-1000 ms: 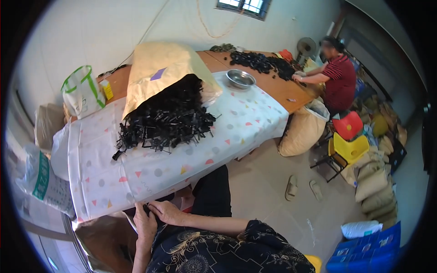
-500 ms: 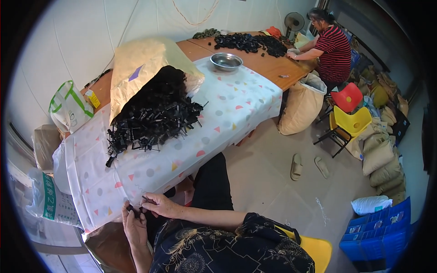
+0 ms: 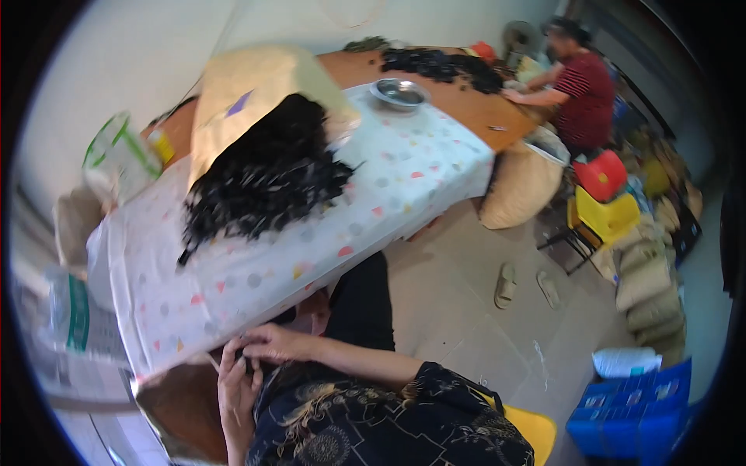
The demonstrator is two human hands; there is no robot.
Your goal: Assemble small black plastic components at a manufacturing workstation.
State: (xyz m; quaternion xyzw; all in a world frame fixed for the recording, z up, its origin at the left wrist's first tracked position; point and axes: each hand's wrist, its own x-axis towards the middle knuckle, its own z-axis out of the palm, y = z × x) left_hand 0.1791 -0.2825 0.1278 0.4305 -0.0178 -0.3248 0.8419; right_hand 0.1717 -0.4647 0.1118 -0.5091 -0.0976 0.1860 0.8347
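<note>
Two bare hands meet at the lower left of the frame, close against the wearer's chest and just below the near edge of a table. The left hand (image 3: 237,388) rises from the bottom edge with its fingers curled narrow, pinching what looks like a small dark tuft or strand (image 3: 250,363); the thing is too small and blurred to name with certainty. The right hand (image 3: 273,343) lies across from the right, fingertips pressed down onto the same spot, so both hands are closed in on one small bit of material.

Up and left of centre, a large heap of black hair-like bundles (image 3: 264,182) lies on the table's spotted white cloth (image 3: 404,175), spilling from a big tan sack (image 3: 249,85). A round metal bowl (image 3: 398,93) sits beyond it toward the top centre.

At the upper right, another person in a striped red top (image 3: 583,89) works at the far end of the wooden tabletop over a second dark pile (image 3: 439,64).

Judging by the grip, the step in hand seems to be fine fingertip work on one small piece held off the table. The following move would likely call for steady pinching and a long reach forward to the heap, which lies well apart from the hands.
</note>
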